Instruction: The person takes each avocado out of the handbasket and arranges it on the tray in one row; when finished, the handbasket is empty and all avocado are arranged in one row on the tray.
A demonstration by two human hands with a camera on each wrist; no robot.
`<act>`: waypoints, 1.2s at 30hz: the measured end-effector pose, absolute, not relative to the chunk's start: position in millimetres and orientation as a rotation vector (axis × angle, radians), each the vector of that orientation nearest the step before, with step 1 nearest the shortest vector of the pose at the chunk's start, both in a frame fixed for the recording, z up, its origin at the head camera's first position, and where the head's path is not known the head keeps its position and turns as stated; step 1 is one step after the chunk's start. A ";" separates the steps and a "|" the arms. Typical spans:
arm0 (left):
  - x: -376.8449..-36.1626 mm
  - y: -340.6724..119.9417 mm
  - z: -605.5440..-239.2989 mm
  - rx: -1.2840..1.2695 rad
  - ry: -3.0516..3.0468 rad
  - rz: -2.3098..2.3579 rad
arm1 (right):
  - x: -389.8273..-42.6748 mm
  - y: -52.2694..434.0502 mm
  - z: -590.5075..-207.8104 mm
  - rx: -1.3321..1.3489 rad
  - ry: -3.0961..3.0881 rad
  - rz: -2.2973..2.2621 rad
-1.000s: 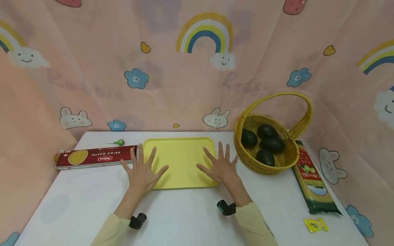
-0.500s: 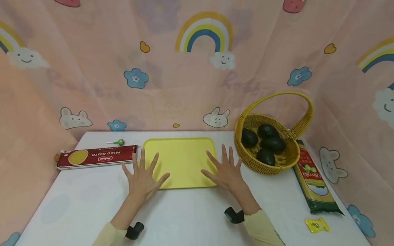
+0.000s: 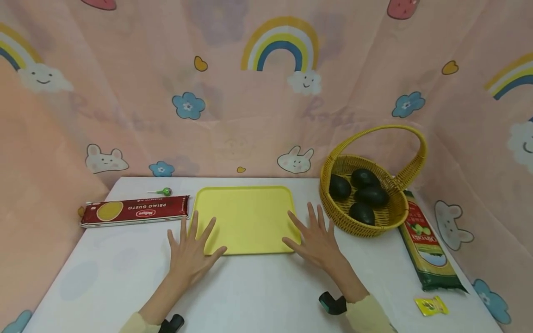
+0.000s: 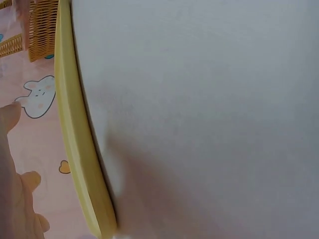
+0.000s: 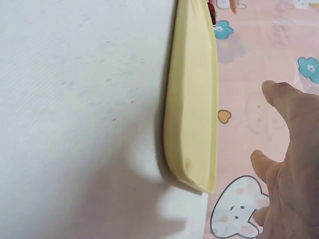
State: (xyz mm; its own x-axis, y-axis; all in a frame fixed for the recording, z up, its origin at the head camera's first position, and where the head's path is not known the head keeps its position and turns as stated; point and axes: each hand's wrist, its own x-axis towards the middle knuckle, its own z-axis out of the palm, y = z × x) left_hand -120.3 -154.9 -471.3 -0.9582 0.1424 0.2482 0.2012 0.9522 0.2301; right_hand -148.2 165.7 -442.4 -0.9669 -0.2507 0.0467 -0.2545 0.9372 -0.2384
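You wear pale yellow long sleeves that end at each wrist. A small black camera unit with a teal edge is strapped under each wrist. Your left hand [image 3: 188, 254] and right hand [image 3: 319, 243] are bare, without rings or gloves.

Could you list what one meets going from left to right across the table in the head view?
Red pasta box → left hand → yellow tray → right hand → wicker basket → green pasta packet

A white bench [image 3: 258, 296] stands enclosed on three sides by a pink cloth backdrop [image 3: 233, 129], which rises directly behind and beside the bench. The backdrop is printed with rainbows, smiling clouds, blue flowers, bunnies and small hearts. Light is soft and even.
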 end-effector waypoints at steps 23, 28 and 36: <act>-141.3 -207.5 -455.5 -0.497 -2.963 -1.019 | -124.9 202.0 -437.2 0.382 -2.895 0.896; -146.1 -217.3 -457.4 -0.510 -2.960 -1.008 | -121.9 212.8 -422.9 0.374 -2.819 1.178; -149.1 -221.9 -465.1 -0.536 -2.945 -0.909 | -124.0 240.4 -397.5 0.344 -2.698 1.653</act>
